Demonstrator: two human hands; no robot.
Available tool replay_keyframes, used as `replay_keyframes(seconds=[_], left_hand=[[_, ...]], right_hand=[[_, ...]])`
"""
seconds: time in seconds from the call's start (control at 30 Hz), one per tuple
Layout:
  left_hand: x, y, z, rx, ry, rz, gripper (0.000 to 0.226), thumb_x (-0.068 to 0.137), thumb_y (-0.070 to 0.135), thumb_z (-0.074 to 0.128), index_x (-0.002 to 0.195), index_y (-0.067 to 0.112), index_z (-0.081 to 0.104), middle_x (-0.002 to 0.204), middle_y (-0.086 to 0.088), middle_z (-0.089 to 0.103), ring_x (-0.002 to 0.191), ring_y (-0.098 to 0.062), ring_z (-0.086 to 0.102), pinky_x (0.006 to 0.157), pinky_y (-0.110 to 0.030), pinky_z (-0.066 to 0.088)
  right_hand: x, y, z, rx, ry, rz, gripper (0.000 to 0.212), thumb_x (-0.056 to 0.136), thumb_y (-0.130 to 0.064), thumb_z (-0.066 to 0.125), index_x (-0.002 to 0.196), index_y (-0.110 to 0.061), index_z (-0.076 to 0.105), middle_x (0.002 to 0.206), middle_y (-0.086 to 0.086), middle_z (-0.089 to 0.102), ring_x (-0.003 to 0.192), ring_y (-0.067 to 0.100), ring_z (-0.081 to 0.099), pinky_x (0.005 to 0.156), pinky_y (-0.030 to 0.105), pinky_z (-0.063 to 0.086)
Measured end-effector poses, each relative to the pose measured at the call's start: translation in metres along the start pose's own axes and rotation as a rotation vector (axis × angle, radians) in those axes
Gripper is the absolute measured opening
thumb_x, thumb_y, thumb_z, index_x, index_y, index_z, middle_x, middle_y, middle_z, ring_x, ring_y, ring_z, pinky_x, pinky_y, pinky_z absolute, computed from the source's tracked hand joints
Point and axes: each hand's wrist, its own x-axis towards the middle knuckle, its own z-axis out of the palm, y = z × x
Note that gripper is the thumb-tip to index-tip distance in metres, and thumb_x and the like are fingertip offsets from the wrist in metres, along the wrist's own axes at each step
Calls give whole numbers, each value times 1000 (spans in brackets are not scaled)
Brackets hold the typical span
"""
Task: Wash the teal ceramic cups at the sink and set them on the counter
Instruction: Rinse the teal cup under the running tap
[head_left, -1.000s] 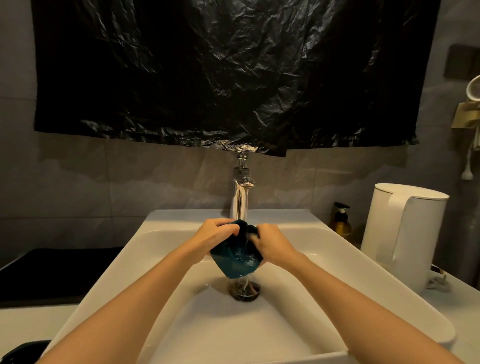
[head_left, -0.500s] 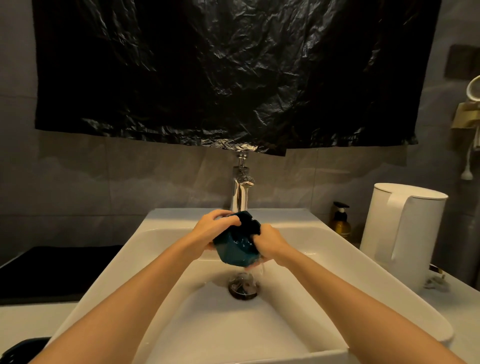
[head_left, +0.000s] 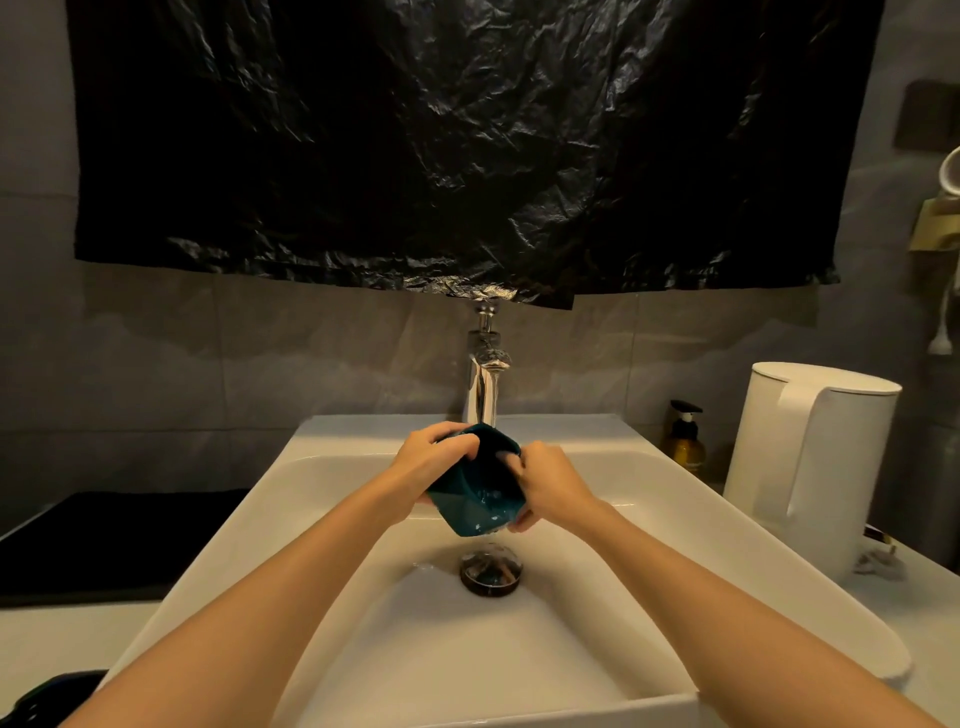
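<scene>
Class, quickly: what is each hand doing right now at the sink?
Left hand: closed, gripping the teal cup at its rim.
Right hand: closed, gripping the same cup from the other side.

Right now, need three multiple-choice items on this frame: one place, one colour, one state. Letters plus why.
1. Where does the white kettle stand relative to the sink?
A) in its basin
B) on the counter to its right
C) hung on the wall
2. What colour is the cup?
A) red
B) white
C) teal
3. How is the cup held?
A) by one hand only
B) by both hands, above the drain
C) unheld, on the counter

1 B: the kettle stands beyond the sink's right rim.
2 C: its surface reads dark teal.
3 B: the left hand and right hand both grip it over the drain.
</scene>
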Motion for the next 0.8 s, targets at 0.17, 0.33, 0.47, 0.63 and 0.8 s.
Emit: replay_keyframes(seconds=[0.17, 0.33, 0.47, 0.63, 0.8], left_hand=[[2, -4, -5, 69, 17, 24, 21, 85, 17, 56, 103, 25, 62, 88, 2, 59, 79, -11, 51, 64, -22, 46], [2, 0, -3, 69, -10, 23, 22, 85, 17, 55, 104, 24, 64, 88, 0, 60, 79, -13, 52, 62, -24, 46], [4, -2, -6, 92, -2, 6, 22, 83, 16, 55, 101, 23, 65, 86, 1, 60, 77, -12, 50, 59, -23, 41], [3, 1, -5, 68, -29, -29, 10, 84, 20, 55, 89, 25, 63, 86, -1, 61, 79, -14, 54, 60, -24, 44], [8, 1, -4, -246, -88, -80, 39, 77, 25, 73, 113, 25, 57, 106, -5, 64, 96, -21, 62, 79, -36, 56]], right_hand=[[1, 3, 5, 58, -220, 5, 34, 93, 1, 52, 125, -10, 49, 122, 13, 59, 103, 32, 65, 69, 33, 60], [4, 2, 3, -45, -3, -40, 16, 99, -16, 45, 107, -7, 55, 109, 16, 67, 71, 22, 71, 55, 26, 58], [3, 5, 2, 36, -268, -13, 33, 95, -1, 45, 126, -11, 43, 119, 10, 57, 88, 21, 64, 61, 25, 58], [4, 8, 8, 224, -131, 66, 25, 97, -13, 45, 120, -11, 54, 110, 11, 64, 87, 32, 70, 70, 42, 60], [6, -3, 6, 462, -159, 211, 21, 97, -14, 48, 118, -11, 52, 109, 15, 62, 84, 36, 70, 66, 45, 60]])
